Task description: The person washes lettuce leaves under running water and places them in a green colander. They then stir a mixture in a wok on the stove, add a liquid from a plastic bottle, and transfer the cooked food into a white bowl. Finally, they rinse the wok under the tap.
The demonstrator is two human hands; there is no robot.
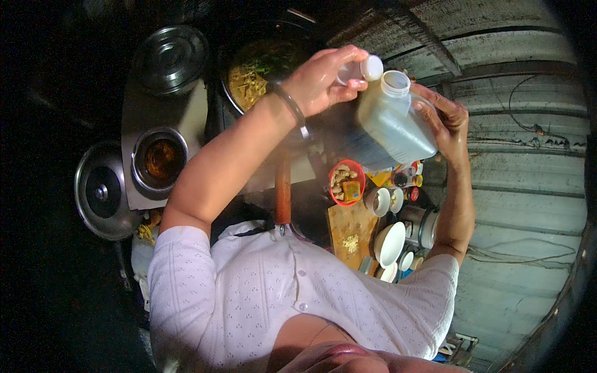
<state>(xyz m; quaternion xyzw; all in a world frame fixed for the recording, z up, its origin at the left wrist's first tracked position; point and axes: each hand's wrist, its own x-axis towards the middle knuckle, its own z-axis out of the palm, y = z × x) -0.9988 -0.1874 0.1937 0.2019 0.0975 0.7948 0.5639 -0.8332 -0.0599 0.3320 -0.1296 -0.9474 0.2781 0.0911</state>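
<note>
Between the fingers and thumb of my left hand [322, 79] is a small translucent plastic piece with a round white end [371, 68], probably a cap. It is beside the uncapped mouth of a large translucent plastic jug [396, 123]. My right hand [440, 116] grips the jug at its far right side, some fingers hidden behind it. The jug leans, and its lower left part looks dark. Beyond my left wrist, a wok [233, 100] holds yellowish food with green leaves, partly hidden by my arm. A wooden handle [283, 186] points towards my body.
Left are a metal lid [172, 60], a metal pot with brown residue [161, 158] and a glass-centred lid [100, 189]. Right are a red basket of ginger [346, 182], a cutting board with chopped bits [350, 224], white bowls [390, 245] and a corrugated wall [527, 177].
</note>
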